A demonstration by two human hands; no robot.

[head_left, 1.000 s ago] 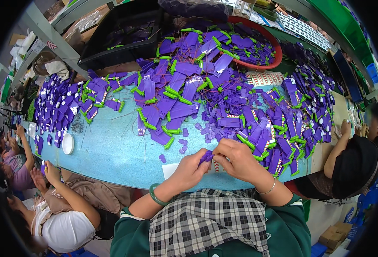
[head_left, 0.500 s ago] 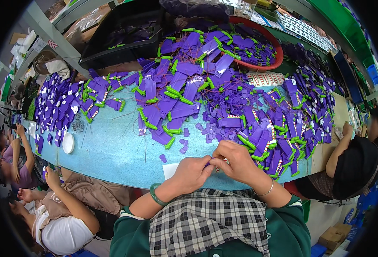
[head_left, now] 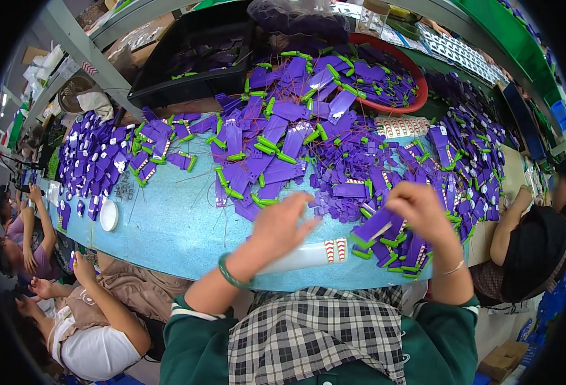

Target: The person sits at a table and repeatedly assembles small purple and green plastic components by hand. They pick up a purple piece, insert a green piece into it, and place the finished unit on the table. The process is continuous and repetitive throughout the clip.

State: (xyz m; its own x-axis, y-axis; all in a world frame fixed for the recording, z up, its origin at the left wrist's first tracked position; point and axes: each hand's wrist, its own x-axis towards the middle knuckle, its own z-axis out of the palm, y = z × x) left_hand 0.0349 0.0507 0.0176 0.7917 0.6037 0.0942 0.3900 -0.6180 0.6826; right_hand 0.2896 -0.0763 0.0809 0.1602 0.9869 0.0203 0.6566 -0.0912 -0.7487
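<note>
Near table edge [head_left: 186,256]: hands [head_left: 283,224], purple pieces [head_left: 385,237] crowd right.

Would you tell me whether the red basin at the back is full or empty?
Full: the red basin is heaped with purple and green parts.

This is a factory assembly workshop: the long blue tabletop [head_left: 167,224] carries heaps of purple plastic parts [head_left: 283,147], bins [head_left: 186,58] stand far, and workers [head_left: 103,308] sit left.
</note>
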